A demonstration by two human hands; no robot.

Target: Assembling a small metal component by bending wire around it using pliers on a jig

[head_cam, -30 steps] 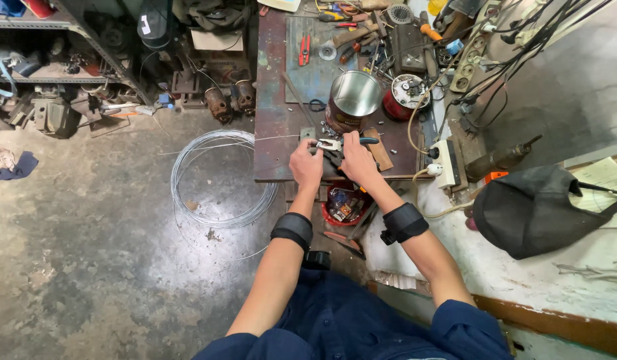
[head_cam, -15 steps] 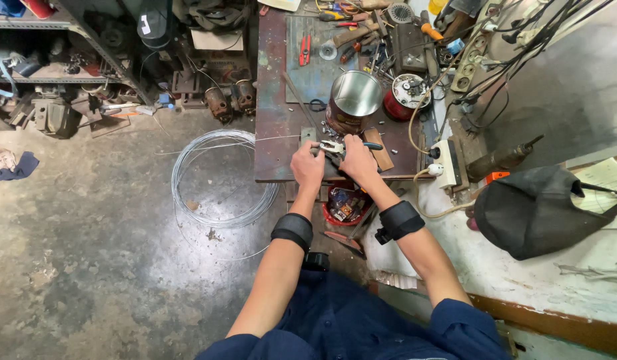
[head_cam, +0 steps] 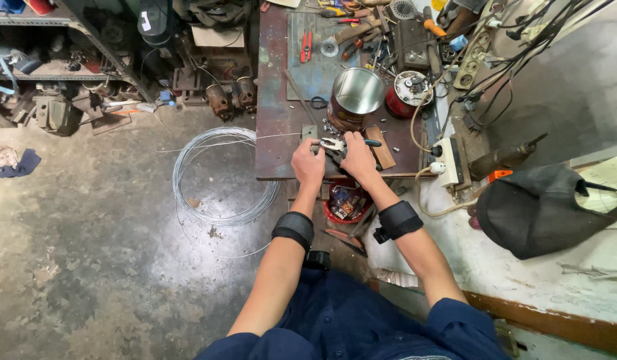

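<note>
Gripping pliers (head_cam: 336, 145) w/ right hand (head_cam: 359, 159), fingers closed round the handles, at bench (head_cam: 275, 127) front edge. Left hand (head_cam: 308, 164) just beside, fist closed on thin wire (head_cam: 275, 137) running left to coil (head_cam: 222, 177) on floor. Tin can (head_cam: 354, 99) just behind the hands.
</note>
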